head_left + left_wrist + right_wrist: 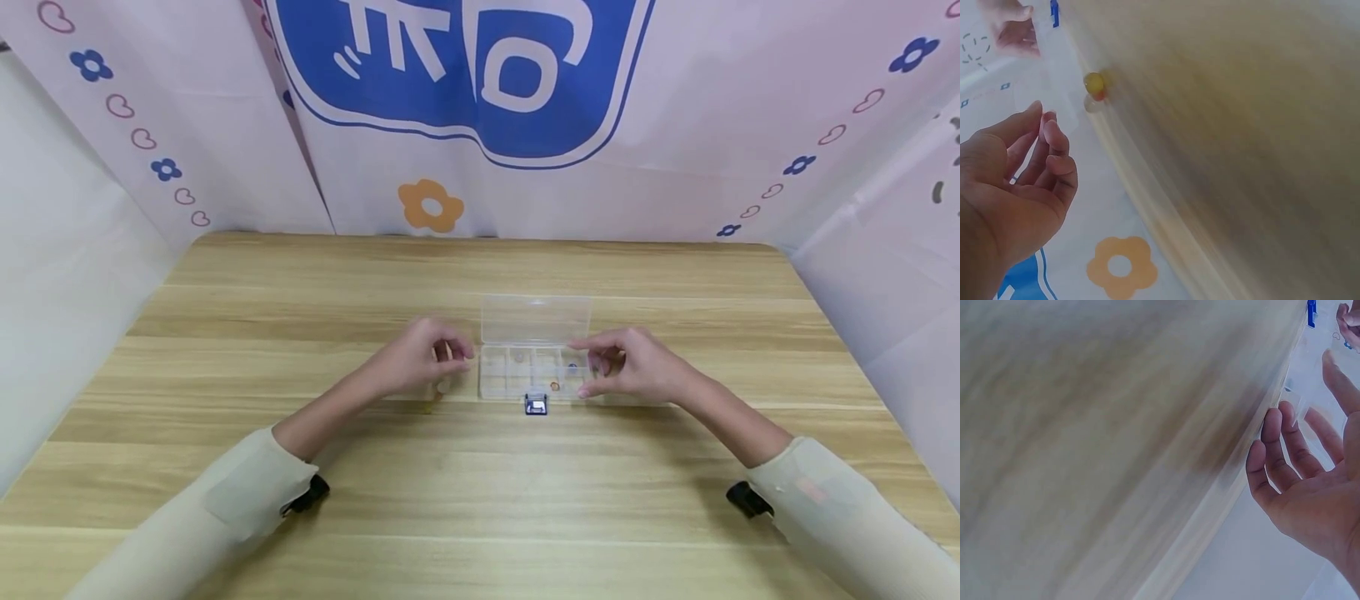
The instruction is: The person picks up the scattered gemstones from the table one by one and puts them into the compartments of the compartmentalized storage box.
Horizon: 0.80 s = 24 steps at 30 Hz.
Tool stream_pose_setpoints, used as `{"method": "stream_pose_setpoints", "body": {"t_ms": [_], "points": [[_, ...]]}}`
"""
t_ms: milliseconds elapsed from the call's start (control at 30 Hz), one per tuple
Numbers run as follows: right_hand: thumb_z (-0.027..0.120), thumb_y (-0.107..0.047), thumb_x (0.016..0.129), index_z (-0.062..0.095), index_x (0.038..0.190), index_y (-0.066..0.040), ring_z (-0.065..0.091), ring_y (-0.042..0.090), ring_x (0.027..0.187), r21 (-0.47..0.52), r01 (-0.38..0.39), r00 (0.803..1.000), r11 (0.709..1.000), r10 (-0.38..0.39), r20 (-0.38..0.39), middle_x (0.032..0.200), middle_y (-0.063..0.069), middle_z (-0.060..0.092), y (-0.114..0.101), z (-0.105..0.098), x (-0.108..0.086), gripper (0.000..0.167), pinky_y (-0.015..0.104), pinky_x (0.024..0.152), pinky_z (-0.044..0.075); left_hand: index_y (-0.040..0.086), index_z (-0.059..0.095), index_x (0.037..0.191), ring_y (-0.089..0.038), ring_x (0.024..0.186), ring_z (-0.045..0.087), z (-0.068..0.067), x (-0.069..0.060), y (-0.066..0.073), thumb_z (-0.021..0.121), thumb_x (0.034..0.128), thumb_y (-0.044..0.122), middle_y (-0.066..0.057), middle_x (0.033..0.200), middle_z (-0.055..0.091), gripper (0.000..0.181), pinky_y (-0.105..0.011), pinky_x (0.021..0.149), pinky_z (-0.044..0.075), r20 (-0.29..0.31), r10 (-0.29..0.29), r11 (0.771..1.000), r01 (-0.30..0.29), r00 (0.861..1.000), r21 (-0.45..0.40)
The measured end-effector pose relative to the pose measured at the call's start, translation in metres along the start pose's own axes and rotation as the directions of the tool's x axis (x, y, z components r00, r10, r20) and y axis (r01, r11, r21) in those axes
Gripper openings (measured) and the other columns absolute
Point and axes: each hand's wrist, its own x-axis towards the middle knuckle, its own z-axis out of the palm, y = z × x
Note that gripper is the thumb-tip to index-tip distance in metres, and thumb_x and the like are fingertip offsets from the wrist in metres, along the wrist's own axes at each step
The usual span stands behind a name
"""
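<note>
A clear plastic compartment box (520, 390) lies on the table with its transparent lid (536, 318) raised at the back. Inside it, an orange bead (555, 386) and a blue bead (573, 367) sit in separate compartments. My right hand (637, 365) grips the box's right end, thumb at the front edge and forefinger at the back. Just left of the box is my left hand (420, 358), its fingers bent and its thumb close to the forefinger; whether something tiny is between them is hidden. Beneath it lie a yellow bead (1093, 82) and a clear bead (1091, 104).
A blue latch (536, 405) hangs at the box's front edge. The wooden table (480, 500) ends at a white curtain (712, 167) with printed flowers. Black wrist straps show below both sleeves (247, 483).
</note>
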Motion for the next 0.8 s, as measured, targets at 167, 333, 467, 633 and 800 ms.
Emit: {"method": "stream_pose_setpoints", "body": {"t_ms": [167, 333, 467, 633, 800], "points": [[0.093, -0.014, 0.077, 0.067, 0.133, 0.004, 0.057, 0.02, 0.076, 0.007, 0.001, 1.0, 1.0, -0.001, 0.002, 0.085, 0.004, 0.065, 0.0, 0.001, 0.0, 0.064, 0.026, 0.065, 0.053, 0.0, 0.074, 0.087, -0.011, 0.071, 0.06, -0.003, -0.012, -0.006, 0.077, 0.0901, -0.002, -0.002, 0.081, 0.071, 0.005, -0.023, 0.061, 0.052, 0.037, -0.035, 0.999, 0.034, 0.999, 0.005], [0.093, -0.014, 0.077, 0.067, 0.132, 0.004, 0.057, 0.019, 0.076, 0.01, 0.005, 1.0, 1.0, -0.005, 0.001, 0.085, 0.005, 0.065, 0.0, 0.001, 0.0, 0.064, 0.026, 0.065, 0.054, 0.006, 0.074, 0.082, -0.011, 0.069, 0.06, -0.005, -0.022, -0.01, 0.08, 0.0877, -0.002, 0.002, 0.077, 0.069, 0.012, -0.024, 0.06, 0.053, 0.05, -0.031, 0.999, 0.03, 0.998, 0.021], [0.093, -0.013, 0.076, 0.067, 0.132, 0.004, 0.058, 0.019, 0.076, 0.006, 0.014, 1.0, 1.0, -0.014, -0.002, 0.085, 0.005, 0.065, 0.0, 0.001, 0.0, 0.064, 0.026, 0.066, 0.054, 0.007, 0.074, 0.081, -0.009, 0.069, 0.059, -0.006, -0.027, -0.012, 0.081, 0.0866, -0.002, 0.004, 0.077, 0.069, 0.013, -0.024, 0.063, 0.053, 0.056, -0.008, 0.999, 0.006, 0.998, 0.044], [0.093, -0.013, 0.076, 0.067, 0.132, 0.004, 0.058, 0.019, 0.076, 0.011, 0.012, 1.0, 1.0, -0.012, -0.001, 0.085, 0.005, 0.065, 0.0, 0.001, 0.0, 0.064, 0.026, 0.065, 0.054, 0.007, 0.074, 0.082, -0.008, 0.07, 0.059, -0.006, -0.031, -0.013, 0.081, 0.0863, -0.001, 0.003, 0.078, 0.07, 0.012, -0.025, 0.064, 0.054, 0.084, -0.013, 0.999, 0.009, 0.996, 0.052], [0.093, -0.013, 0.077, 0.067, 0.132, 0.004, 0.057, 0.02, 0.076, 0.012, 0.004, 1.0, 1.0, -0.004, -0.001, 0.084, 0.004, 0.065, 0.001, 0.001, 0.0, 0.064, 0.025, 0.064, 0.052, 0.006, 0.074, 0.083, -0.007, 0.071, 0.061, -0.005, -0.032, -0.014, 0.08, 0.0871, -0.002, 0.002, 0.081, 0.072, 0.011, -0.024, 0.066, 0.055, 0.122, -0.035, 0.997, 0.027, 0.992, 0.067]]}}
